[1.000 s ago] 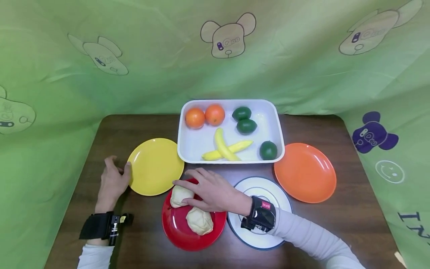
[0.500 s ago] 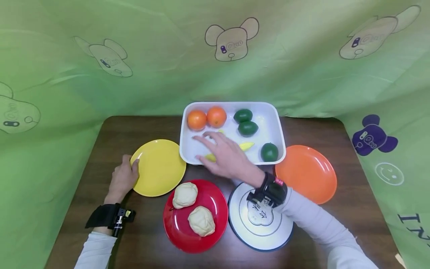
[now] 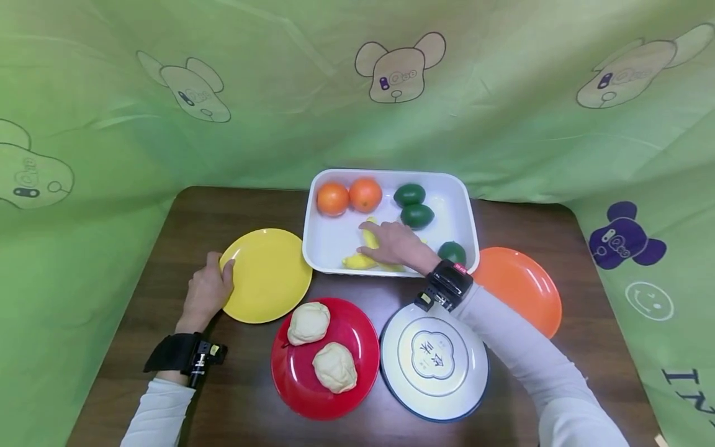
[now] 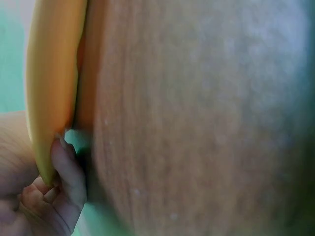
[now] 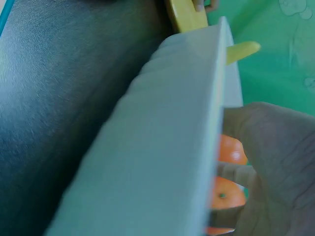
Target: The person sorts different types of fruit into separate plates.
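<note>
My left hand grips the left rim of a yellow plate. In the left wrist view, its thumb and fingers lie on opposite sides of the plate's edge. Over the white tray, my right hand reaches down with thumb and fingers spread about a curved yellow banana. That banana lies across a second banana, and the hand hides much of both. The tray wall hides the right fingertips in the right wrist view, so contact is unclear. Two oranges and several dark green limes share the tray.
A red plate in front bears two cream-coloured, lumpy round things, one with a small dark stem. Right of it lies a white, blue-rimmed plate, bottom up. An orange plate stands at the right, partly behind my right sleeve.
My right hand has moved from above the red plate, leaving the two cream-coloured things there, to the bananas in the tray. My left hand has closed its hold on the yellow plate's rim.
</note>
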The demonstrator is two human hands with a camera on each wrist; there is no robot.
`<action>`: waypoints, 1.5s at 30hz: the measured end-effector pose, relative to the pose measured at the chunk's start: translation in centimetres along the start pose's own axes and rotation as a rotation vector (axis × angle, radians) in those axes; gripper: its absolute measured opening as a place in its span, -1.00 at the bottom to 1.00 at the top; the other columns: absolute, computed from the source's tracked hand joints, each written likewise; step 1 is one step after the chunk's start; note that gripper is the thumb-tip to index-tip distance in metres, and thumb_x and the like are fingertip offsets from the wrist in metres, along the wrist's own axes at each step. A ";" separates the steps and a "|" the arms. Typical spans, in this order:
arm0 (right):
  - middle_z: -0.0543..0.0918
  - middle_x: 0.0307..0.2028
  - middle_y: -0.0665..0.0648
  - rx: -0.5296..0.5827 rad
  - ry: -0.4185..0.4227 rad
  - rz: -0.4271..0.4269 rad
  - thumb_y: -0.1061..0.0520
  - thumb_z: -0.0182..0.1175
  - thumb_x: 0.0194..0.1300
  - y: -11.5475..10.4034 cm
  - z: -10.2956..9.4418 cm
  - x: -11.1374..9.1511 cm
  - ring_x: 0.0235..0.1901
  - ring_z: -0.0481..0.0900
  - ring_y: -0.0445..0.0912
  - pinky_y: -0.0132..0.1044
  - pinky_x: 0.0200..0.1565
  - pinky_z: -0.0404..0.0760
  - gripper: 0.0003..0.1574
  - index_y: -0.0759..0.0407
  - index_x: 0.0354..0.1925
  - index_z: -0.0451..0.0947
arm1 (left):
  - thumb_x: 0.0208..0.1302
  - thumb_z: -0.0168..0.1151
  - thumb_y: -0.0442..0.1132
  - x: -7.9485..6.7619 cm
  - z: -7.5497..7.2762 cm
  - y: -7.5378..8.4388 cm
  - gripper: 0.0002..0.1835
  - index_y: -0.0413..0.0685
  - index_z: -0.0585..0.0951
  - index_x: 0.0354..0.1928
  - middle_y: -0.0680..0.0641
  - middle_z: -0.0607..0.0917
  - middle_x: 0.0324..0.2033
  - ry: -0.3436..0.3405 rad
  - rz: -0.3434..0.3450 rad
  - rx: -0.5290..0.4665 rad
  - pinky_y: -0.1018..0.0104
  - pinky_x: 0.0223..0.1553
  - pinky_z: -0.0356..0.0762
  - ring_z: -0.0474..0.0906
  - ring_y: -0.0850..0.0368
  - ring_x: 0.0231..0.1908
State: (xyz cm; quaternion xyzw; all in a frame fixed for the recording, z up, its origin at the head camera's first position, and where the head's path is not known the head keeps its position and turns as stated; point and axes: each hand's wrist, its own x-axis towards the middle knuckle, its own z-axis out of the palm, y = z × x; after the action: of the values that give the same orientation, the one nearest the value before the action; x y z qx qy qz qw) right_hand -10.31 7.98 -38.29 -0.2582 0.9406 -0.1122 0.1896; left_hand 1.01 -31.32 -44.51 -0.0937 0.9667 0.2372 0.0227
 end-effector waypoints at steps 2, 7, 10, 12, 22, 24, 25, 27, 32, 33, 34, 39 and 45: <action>0.50 -0.18 0.14 0.031 -0.001 -0.016 -0.25 0.08 0.27 0.2 0.5 0.3 -0.26 0.43 -0.03 -0.06 -0.15 0.47 -0.31 -0.14 0.31 0.22 | 0.47 -0.27 0.06 0.0 0.1 0.1 -0.48 -0.32 0.22 0.10 -0.30 0.51 -0.50 -0.001 -0.003 -0.002 0.13 -0.67 0.36 0.45 -0.09 -0.61; 0.47 -0.24 0.10 0.087 0.044 -0.044 -0.03 0.06 0.30 0.5 1.0 0.4 -0.31 0.42 -0.06 -0.17 -0.26 0.49 -0.42 -0.13 0.28 0.26 | 0.46 -0.25 0.06 0.0 0.4 0.2 -0.48 -0.31 0.22 0.10 -0.27 0.51 -0.51 -0.009 -0.002 -0.012 0.16 -0.68 0.35 0.44 -0.05 -0.63; 0.44 -0.31 0.08 0.108 0.173 -0.120 0.06 0.00 0.33 0.2 0.5 0.5 -0.40 0.40 -0.09 -0.25 -0.42 0.46 -0.49 -0.11 0.24 0.26 | 0.46 -0.28 0.09 0.1 0.4 0.0 -0.46 -0.30 0.21 0.11 -0.27 0.50 -0.51 -0.009 -0.009 -0.001 0.18 -0.69 0.35 0.44 -0.05 -0.63; 0.44 -0.31 0.06 0.123 0.274 -0.201 0.08 -0.03 0.37 -0.4 -0.2 0.6 -0.42 0.40 -0.11 -0.28 -0.45 0.46 -0.55 -0.06 0.21 0.27 | 0.46 -0.30 0.10 0.2 0.3 -0.1 -0.45 -0.30 0.21 0.12 -0.27 0.50 -0.50 -0.013 -0.018 0.005 0.18 -0.69 0.35 0.44 -0.05 -0.63; 0.47 -0.39 -0.05 0.085 0.479 -0.491 -0.15 -0.14 0.45 -8.2 -5.3 1.1 -0.53 0.38 -0.25 -0.41 -0.53 0.43 -0.50 -0.08 0.28 0.21 | 0.47 -0.31 0.08 -0.1 -0.9 -0.7 -0.46 -0.31 0.19 0.13 -0.30 0.50 -0.48 -0.014 -0.036 0.033 0.15 -0.67 0.34 0.45 -0.09 -0.60; 0.40 -0.46 -0.06 0.041 0.475 -0.552 -0.14 -0.16 0.45 -10.4 -5.6 1.3 -0.62 0.30 -0.25 -0.45 -0.63 0.33 -0.52 -0.11 0.27 0.21 | 0.47 -0.29 0.07 -0.1 -0.9 -0.7 -0.48 -0.30 0.20 0.12 -0.30 0.50 -0.49 -0.007 -0.039 0.034 0.14 -0.67 0.34 0.44 -0.09 -0.60; 0.38 -0.48 -0.06 0.023 0.464 -0.575 -0.14 -0.17 0.45 -11.3 -5.5 1.4 -0.66 0.26 -0.25 -0.46 -0.67 0.30 -0.52 -0.13 0.27 0.20 | 0.47 -0.29 0.06 -0.1 -0.8 -0.6 -0.48 -0.30 0.20 0.12 -0.30 0.51 -0.49 -0.004 -0.034 0.035 0.13 -0.66 0.35 0.44 -0.09 -0.60; 0.36 -0.45 -0.07 -0.005 0.420 -0.591 -0.13 -0.18 0.44 -13.0 -5.3 1.6 -0.65 0.27 -0.28 -0.49 -0.67 0.29 -0.52 -0.17 0.28 0.18 | 0.47 -0.28 0.06 0.0 -0.6 -0.5 -0.49 -0.30 0.21 0.12 -0.29 0.51 -0.50 -0.011 -0.021 0.023 0.13 -0.66 0.36 0.44 -0.08 -0.61; 0.37 -0.34 0.01 -0.003 0.289 -0.589 -0.06 -0.18 0.44 -16.9 -3.6 2.8 -0.63 0.36 -0.24 -0.49 -0.64 0.36 -0.50 -0.17 0.31 0.14 | 0.47 -0.26 0.03 0.2 -0.1 -0.2 -0.52 -0.29 0.21 0.10 -0.29 0.52 -0.51 -0.010 0.013 0.008 0.10 -0.68 0.37 0.46 -0.09 -0.61; 0.38 -0.34 0.03 -0.015 0.269 -0.596 -0.04 -0.18 0.44 -17.6 -3.0 3.2 -0.62 0.37 -0.24 -0.49 -0.63 0.37 -0.50 -0.14 0.31 0.13 | 0.48 -0.25 0.02 0.2 0.0 -0.2 -0.53 -0.28 0.21 0.10 -0.29 0.52 -0.52 -0.006 0.009 0.013 0.10 -0.68 0.36 0.46 -0.09 -0.61; 0.40 -0.32 0.05 -0.032 0.252 -0.601 -0.02 -0.18 0.44 -18.3 -2.4 3.5 -0.61 0.38 -0.23 -0.49 -0.62 0.38 -0.50 -0.11 0.31 0.12 | 0.48 -0.25 0.01 0.3 0.1 -0.2 -0.55 -0.28 0.21 0.09 -0.29 0.52 -0.52 0.003 0.008 0.020 0.09 -0.68 0.36 0.46 -0.10 -0.61; 0.42 -0.20 0.15 -0.181 0.142 -0.548 0.03 -0.14 0.39 -20.6 1.4 4.9 -0.55 0.41 -0.22 -0.48 -0.61 0.41 -0.44 -0.09 0.32 0.06 | 0.47 -0.20 -0.08 0.3 0.0 -0.2 -0.61 -0.30 0.21 0.06 -0.30 0.52 -0.53 0.015 0.017 0.030 0.05 -0.70 0.36 0.48 -0.12 -0.61; 0.32 -0.11 0.13 -0.176 -0.073 -0.429 0.01 0.04 0.30 -21.4 4.8 5.3 -0.40 0.39 -0.19 -0.45 -0.49 0.46 -0.33 -0.22 0.30 0.02 | 0.47 -0.20 -0.12 0.3 -0.2 -0.1 -0.65 -0.31 0.22 0.04 -0.31 0.51 -0.52 -0.008 0.024 0.020 0.06 -0.68 0.40 0.48 -0.10 -0.59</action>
State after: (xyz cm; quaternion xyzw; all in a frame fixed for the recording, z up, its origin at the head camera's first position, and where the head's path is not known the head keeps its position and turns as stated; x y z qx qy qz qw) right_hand -3.03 -13.38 -37.62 -0.4715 0.8630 -0.0579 0.1721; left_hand 0.74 -31.55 -44.44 -0.0812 0.9699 0.2282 0.0244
